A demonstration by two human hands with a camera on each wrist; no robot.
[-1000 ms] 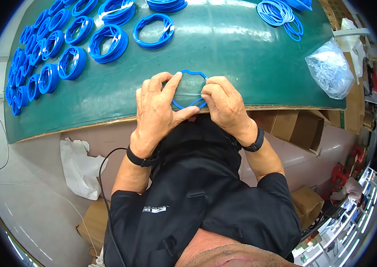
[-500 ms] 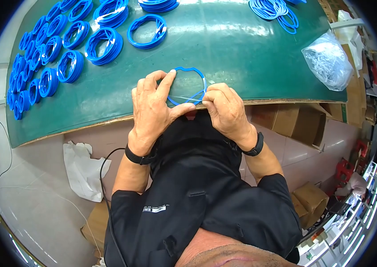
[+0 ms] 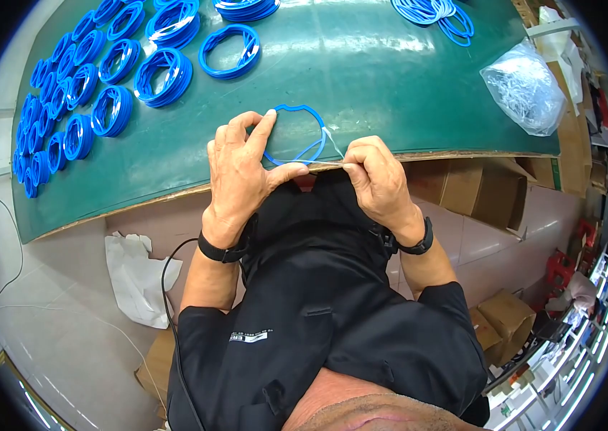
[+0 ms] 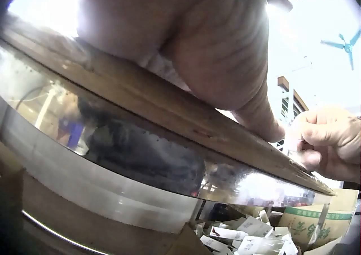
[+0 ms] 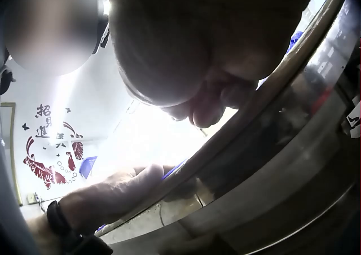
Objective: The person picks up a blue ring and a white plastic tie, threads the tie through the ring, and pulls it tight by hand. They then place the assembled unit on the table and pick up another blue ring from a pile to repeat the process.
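At the table's front edge lies a blue cord loop (image 3: 298, 108), thin and slightly wavy along its far side. My left hand (image 3: 239, 158) holds it, index fingertip at the far left part and thumb over the near part. A thin clear strip (image 3: 333, 142) runs from the loop's right side. Its ends meet between the thumb and fingers of my right hand (image 3: 379, 176), which pinches them just right of the loop. In the left wrist view the right hand (image 4: 330, 139) appears beyond the left thumb; the loop is hidden there.
Many blue coils (image 3: 165, 77) stand in rows on the green table (image 3: 361, 93) to the left, with a single coil (image 3: 207, 65) nearest the loop. A looser blue bundle (image 3: 433, 10) lies at the back right, near a clear bag (image 3: 525, 90). Cardboard boxes (image 3: 487, 197) sit below the edge.
My right hand has moved right and slightly nearer the body, drawing the clear strip out from the loop. My left hand has kept its hold on the loop.
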